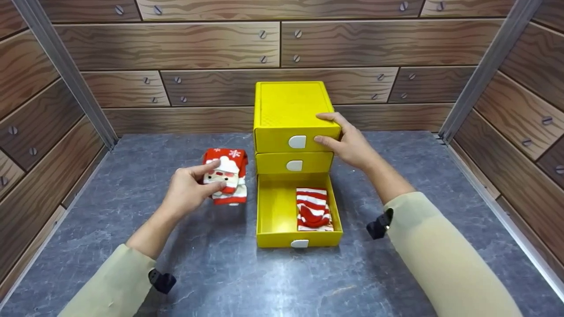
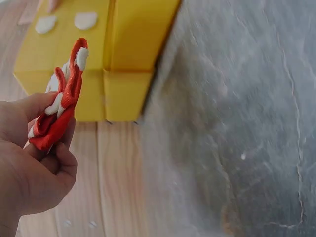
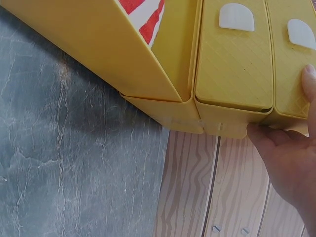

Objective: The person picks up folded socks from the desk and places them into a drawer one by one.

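Note:
Between thumb and fingers, my left hand (image 1: 189, 185) pinches a folded red-and-white sock bundle (image 1: 222, 169) with a Santa face, held left of the yellow drawer unit (image 1: 293, 101). The left wrist view shows the folded layers of this bundle (image 2: 69, 98) edge-on. My right hand (image 1: 352, 143) grips the unit's upper right front corner, thumb on the top drawer's front and fingers along the top and side. The bottom drawer (image 1: 275, 209) is pulled out. A red-and-white striped folded sock bundle (image 1: 313, 207) lies in its right half.
The middle drawer (image 1: 271, 163) and top drawer (image 1: 273, 140) are closed, each with a white tab handle. Under the unit is a grey marbled tabletop (image 1: 264, 281). Wood-patterned walls (image 1: 198, 46) enclose the back and sides.

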The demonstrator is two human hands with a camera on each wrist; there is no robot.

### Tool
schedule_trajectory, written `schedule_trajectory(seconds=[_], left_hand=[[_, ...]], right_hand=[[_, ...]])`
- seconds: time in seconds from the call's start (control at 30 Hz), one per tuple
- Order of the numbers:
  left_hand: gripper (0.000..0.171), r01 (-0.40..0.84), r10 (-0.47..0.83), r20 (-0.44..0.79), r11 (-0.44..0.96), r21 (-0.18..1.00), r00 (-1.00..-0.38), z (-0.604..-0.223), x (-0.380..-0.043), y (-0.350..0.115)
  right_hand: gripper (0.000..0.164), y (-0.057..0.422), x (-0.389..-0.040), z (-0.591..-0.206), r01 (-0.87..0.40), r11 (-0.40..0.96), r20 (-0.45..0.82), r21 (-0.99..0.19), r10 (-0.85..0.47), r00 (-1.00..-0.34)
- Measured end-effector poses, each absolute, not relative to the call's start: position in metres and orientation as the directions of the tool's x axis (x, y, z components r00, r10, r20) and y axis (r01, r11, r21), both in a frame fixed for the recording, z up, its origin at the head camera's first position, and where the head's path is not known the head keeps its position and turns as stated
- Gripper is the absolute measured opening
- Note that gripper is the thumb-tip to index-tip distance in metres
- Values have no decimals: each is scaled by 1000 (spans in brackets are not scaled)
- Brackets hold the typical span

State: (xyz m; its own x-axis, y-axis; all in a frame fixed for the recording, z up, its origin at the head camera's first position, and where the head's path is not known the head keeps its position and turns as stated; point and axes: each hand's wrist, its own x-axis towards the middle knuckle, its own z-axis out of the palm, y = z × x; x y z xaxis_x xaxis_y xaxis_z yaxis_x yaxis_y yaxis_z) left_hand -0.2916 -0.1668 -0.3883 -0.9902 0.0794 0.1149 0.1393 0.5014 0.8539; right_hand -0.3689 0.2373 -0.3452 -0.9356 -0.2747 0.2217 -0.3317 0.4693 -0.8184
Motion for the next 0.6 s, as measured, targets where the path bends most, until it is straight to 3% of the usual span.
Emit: schedule_trajectory(seconds=[0.27,0.6], left_hand=[[52,175,119,132,521,835,-984,-373,-264,-144],[50,233,173,166,524,819,-971,-380,-253,-114]], right_hand=[[63,239,-368,-343,-328,478,215,-815,-275,-937],[61,238,-368,-344,-351,469,237,-810,-286,-929]])
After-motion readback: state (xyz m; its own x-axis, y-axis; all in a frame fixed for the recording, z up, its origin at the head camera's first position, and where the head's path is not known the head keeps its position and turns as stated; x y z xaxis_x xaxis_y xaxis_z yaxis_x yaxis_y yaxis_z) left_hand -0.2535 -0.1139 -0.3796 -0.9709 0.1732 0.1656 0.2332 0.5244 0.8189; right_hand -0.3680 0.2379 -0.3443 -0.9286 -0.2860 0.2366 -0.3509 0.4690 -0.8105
